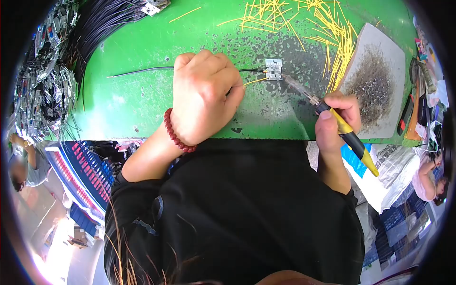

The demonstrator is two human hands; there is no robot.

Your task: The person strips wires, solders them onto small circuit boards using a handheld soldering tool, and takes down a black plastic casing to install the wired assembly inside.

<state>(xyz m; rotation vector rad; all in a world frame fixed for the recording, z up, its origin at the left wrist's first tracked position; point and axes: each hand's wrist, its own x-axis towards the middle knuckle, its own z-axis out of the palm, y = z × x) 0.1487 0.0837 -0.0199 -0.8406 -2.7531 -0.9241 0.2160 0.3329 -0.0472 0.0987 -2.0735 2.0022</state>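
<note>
My left hand (206, 97), with a red bead bracelet (176, 133) at the wrist, is closed over a thin black cable (142, 71). A short yellow wire (256, 81) runs out from its fingers; the fingertips themselves are hidden. Cable and wire both reach the left edge of a small white circuit board (273, 70) lying on the green tabletop. My right hand (335, 121) grips a yellow-and-black soldering iron (352, 142) like a pen. The iron's tip points at the board's right edge; whether it touches I cannot tell.
Loose yellow wires (339, 42) lie scattered at the back. A grey slab with dark residue (373, 85) sits on the right, near several tools (411, 109). Black cables (102, 23) and a heap of silvery parts (45, 85) fill the left. Other people are at both sides.
</note>
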